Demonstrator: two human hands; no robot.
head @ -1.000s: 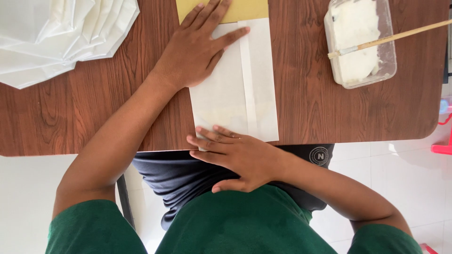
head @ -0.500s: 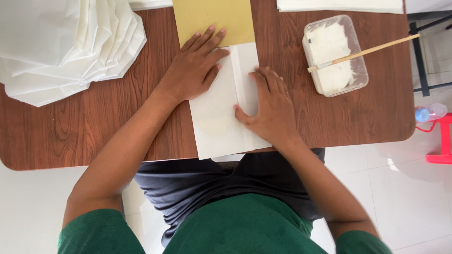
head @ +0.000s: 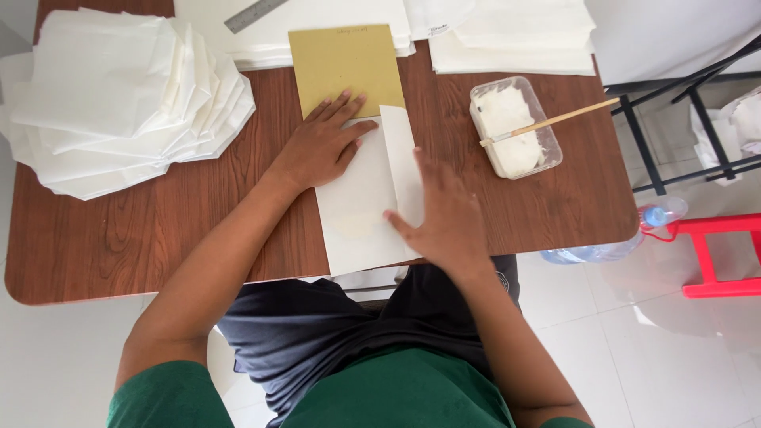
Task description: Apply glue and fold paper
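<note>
A white folded paper sheet (head: pixel 361 202) lies on the brown wooden table (head: pixel 158 230) in front of me, its near end over the table's edge. My left hand (head: pixel 321 147) lies flat on the sheet's upper left part, fingers spread. My right hand (head: pixel 444 210) presses flat on the folded flap along the sheet's right side, fingers pointing away from me. A yellow-brown card (head: pixel 345 63) sticks out from under the sheet's far end. Neither hand grips anything.
A fanned stack of white folded papers (head: pixel 119 99) fills the table's left. A clear tub of white paste (head: pixel 515 127) with a wooden stick (head: pixel 555 120) stands at right. More white sheets and a metal ruler (head: pixel 254 14) lie at the back. A plastic bottle (head: pixel 610 242) and red stool (head: pixel 713 254) are on the floor.
My right hand moved from the table's near edge up onto the sheet's right flap and slid along it. My left hand stayed flat on the sheet. The camera view shifted back.
</note>
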